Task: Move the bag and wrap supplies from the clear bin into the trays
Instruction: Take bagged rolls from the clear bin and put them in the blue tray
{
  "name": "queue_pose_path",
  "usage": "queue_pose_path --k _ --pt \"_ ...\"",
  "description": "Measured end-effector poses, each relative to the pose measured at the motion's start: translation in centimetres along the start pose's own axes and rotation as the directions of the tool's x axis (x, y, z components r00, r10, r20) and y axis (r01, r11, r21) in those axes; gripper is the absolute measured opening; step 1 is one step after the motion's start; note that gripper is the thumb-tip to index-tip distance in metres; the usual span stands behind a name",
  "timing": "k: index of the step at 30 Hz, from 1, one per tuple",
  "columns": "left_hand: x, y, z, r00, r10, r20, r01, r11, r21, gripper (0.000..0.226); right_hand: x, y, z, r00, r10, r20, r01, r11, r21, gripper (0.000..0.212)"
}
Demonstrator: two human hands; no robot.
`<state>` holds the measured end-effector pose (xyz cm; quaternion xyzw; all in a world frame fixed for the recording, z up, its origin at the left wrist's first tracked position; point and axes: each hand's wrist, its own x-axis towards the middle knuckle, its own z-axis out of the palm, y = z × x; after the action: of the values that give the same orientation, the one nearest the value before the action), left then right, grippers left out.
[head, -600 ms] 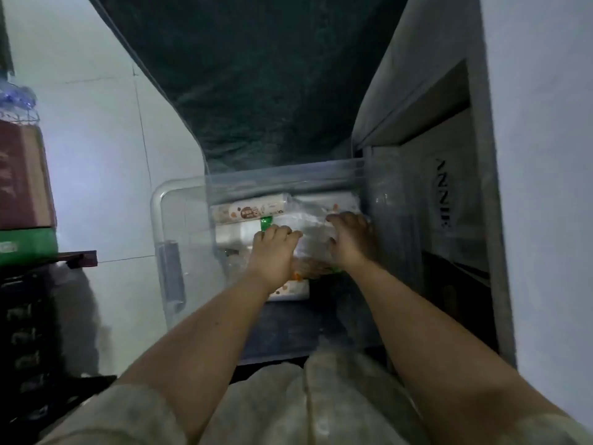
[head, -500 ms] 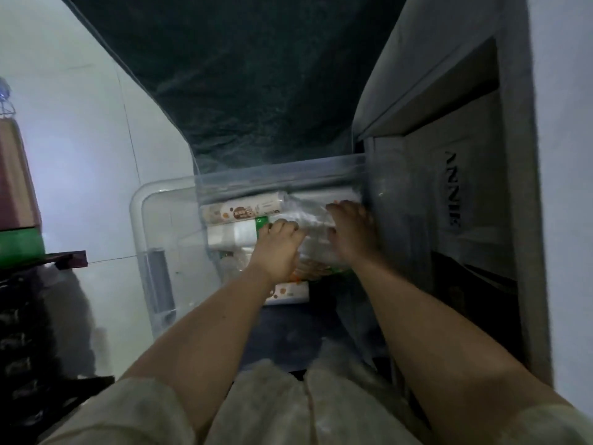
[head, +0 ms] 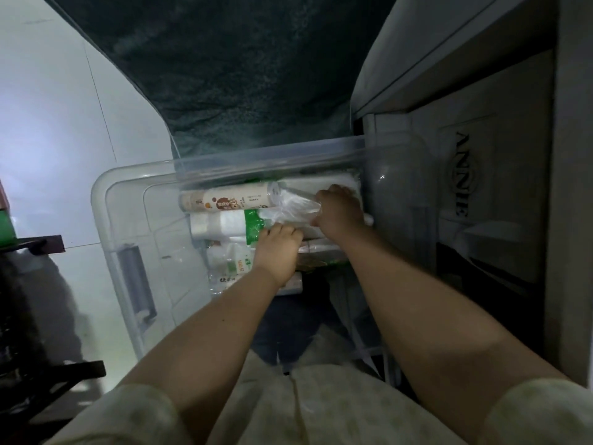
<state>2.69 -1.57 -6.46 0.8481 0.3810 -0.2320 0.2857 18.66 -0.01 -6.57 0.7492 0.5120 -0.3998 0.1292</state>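
Observation:
The clear bin point(head: 106, 200) stands on the floor in front of me, its rim and walls see-through. Inside lie a beige printed roll point(head: 224, 200), a white roll with a green label point(head: 221, 226) below it, and flat packets of bags point(head: 231, 268) nearer me. Both hands reach into the bin. My right hand point(head: 340, 210) is closed on a crinkled clear plastic bag point(head: 295, 205) over the rolls. My left hand point(head: 277, 252) curls its fingers over the edge of the green-labelled pack. What lies under the hands is hidden.
A grey cabinet point(head: 481, 187) with a lettered panel rises close on the right. A dark green cloth point(head: 240, 75) hangs behind the bin. White floor tiles point(head: 57, 139) lie to the left, with a dark rack point(head: 29, 316) at the left edge.
My right hand has shifted up and right and now pinches the clear plastic bag. The left hand has slid slightly down on the packs. The view has shifted.

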Motion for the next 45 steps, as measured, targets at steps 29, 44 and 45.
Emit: queue_pose_path --k 29,44,45 --pt "-21.9 2.0 -18.0 0.724 0.27 -0.634 -0.276 0.957 0.092 0.029 -28.5 -8.8 -11.7 0.82 -0.232 -0.524 0.231 0.971 -0.069 0.034" --pt "-29.7 9.8 -18.6 0.374 0.84 -0.393 -0.748 0.524 0.408 0.02 -46.3 -9.9 -2.3 0.585 0.357 -0.728 -0.182 0.933 0.311 0.03" --pt "-30.2 11.3 -18.5 0.355 0.857 -0.374 -0.757 0.498 0.423 0.026 -47.8 -9.1 -1.9 0.558 0.385 -0.735 -0.203 0.922 0.329 0.03"
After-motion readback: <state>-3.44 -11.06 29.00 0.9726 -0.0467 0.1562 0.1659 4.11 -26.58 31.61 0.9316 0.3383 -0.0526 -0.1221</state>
